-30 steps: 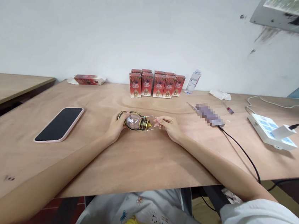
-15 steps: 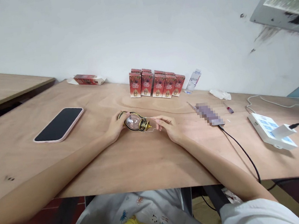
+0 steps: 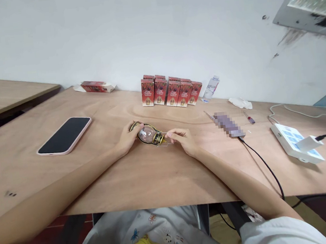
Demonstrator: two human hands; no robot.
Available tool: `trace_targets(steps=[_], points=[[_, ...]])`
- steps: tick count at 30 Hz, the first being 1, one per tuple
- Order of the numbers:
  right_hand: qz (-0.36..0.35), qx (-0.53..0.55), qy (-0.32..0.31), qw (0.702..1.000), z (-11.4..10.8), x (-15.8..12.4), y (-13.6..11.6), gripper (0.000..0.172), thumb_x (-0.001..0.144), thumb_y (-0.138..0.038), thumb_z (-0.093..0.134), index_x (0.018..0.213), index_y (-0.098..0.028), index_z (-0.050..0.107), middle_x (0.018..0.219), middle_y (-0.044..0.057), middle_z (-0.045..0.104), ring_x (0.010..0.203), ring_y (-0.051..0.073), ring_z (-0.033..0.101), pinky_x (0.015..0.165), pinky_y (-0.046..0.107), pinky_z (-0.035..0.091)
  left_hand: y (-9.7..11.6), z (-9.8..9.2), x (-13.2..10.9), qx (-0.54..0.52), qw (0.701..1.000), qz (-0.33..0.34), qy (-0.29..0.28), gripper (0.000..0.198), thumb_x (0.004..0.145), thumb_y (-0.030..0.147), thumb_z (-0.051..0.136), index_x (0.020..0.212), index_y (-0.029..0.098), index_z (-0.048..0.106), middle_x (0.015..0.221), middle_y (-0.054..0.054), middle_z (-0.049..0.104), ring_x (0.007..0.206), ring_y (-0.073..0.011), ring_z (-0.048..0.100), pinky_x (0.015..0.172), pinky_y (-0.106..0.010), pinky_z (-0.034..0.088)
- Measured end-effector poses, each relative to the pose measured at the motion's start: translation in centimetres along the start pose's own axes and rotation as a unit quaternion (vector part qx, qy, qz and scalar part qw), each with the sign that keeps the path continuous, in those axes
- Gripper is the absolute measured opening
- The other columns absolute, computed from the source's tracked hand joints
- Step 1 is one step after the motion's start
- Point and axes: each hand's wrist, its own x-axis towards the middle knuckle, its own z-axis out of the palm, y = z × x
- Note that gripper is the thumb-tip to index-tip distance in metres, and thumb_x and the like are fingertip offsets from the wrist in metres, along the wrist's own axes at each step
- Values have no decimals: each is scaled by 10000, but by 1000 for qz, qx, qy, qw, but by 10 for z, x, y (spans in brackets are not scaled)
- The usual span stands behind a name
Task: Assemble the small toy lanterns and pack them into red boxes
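Observation:
A small lantern (image 3: 147, 134) with a clear globe and black-and-gold frame lies on its side above the table, its pointed top turned right. My left hand (image 3: 129, 138) is closed around its base end, the thumb resting along the frame. At the other end, my right hand (image 3: 182, 138) pinches the thin wire handle (image 3: 165, 145) that loops out past the lantern's top. The fingertips of that hand hide part of the wire.
Red printed boxes (image 3: 174, 91) stand in a group by the wall, with a clear bottle (image 3: 210, 89) beside them. A phone (image 3: 64, 136) lies left. Right are a cabled, blurred-out device (image 3: 229, 124), a screwdriver (image 3: 250, 118) and a white power strip (image 3: 296, 143). An opened box (image 3: 96, 86) lies back left.
The right fingers have shifted slightly left, closer to the lantern's tip, and the wire handle sits a little differently. The lantern has moved slightly right. The left hand keeps its hold.

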Motion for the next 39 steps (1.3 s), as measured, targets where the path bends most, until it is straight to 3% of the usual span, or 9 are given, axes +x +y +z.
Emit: trace_targets(steps=[3, 9, 16, 21, 25, 27, 32, 36, 39], points=[[1, -4, -29, 1000, 1, -1, 1, 318, 748, -507, 663, 691, -196, 689, 549, -34, 534, 563, 104, 458, 584, 257, 336, 0, -1, -1, 38, 999, 33, -17, 338, 606, 421, 688, 819, 170, 608, 797, -9, 601, 741, -155, 549, 613, -219, 458], [-13, -16, -23, 1000, 6, -2, -3, 413, 782, -589, 606, 707, -183, 624, 493, -65, 449, 495, 77, 373, 537, 236, 293, 1, 0, -2, 19, 1000, -10, -17, 409, 596, 470, 676, 861, 175, 579, 814, -11, 594, 719, -162, 552, 563, -230, 464], [7, -21, -20, 1000, 11, -7, -6, 479, 789, -654, 554, 671, -191, 546, 402, -108, 324, 362, 50, 262, 419, 216, 188, 1, 1, -3, 37, 998, -2, -47, 444, 593, 506, 668, 862, 169, 565, 832, -11, 582, 743, -160, 545, 588, -234, 466], [-10, -15, -21, 1000, 11, -8, -8, 497, 822, -630, 526, 588, -192, 504, 401, -96, 306, 375, 53, 255, 440, 225, 192, -1, 1, -1, 29, 999, -9, -26, 450, 593, 509, 659, 867, 168, 555, 829, -10, 569, 730, -156, 537, 573, -240, 467], [27, 8, -51, 998, 9, -4, -4, 515, 808, -590, 557, 503, -191, 444, 438, -74, 314, 422, 60, 250, 461, 236, 177, -4, -2, 3, 44, 999, 26, -7, 421, 629, 503, 634, 863, 163, 556, 809, -11, 566, 708, -149, 530, 570, -240, 454], [46, 35, -55, 997, 8, -2, -1, 512, 803, -562, 568, 478, -191, 430, 447, -62, 334, 446, 69, 285, 477, 238, 214, -5, -3, 3, 51, 997, 55, -7, 400, 648, 496, 626, 852, 158, 561, 804, -12, 568, 721, -149, 532, 585, -237, 450], [87, 154, -73, 982, 5, 2, 0, 483, 716, -507, 686, 464, -183, 430, 601, -10, 495, 634, 113, 518, 631, 250, 432, -5, -3, 2, 53, 995, 75, -29, 398, 676, 487, 618, 888, 155, 566, 809, -11, 585, 720, -148, 542, 605, -239, 447], [183, 220, -137, 948, 2, 3, 0, 393, 685, -519, 715, 643, -188, 507, 695, 21, 626, 703, 168, 639, 736, 321, 498, -5, -3, 2, 72, 992, 99, -15, 362, 695, 467, 606, 870, 152, 572, 785, -5, 585, 715, -146, 547, 626, -243, 456], [237, 239, -155, 929, 1, 4, 0, 374, 698, -521, 695, 763, -191, 532, 806, 52, 691, 721, 185, 666, 684, 304, 501, -5, -3, 3, 81, 990, 118, -7, 356, 695, 462, 604, 875, 157, 570, 799, -6, 586, 736, -151, 553, 658, -254, 466]])
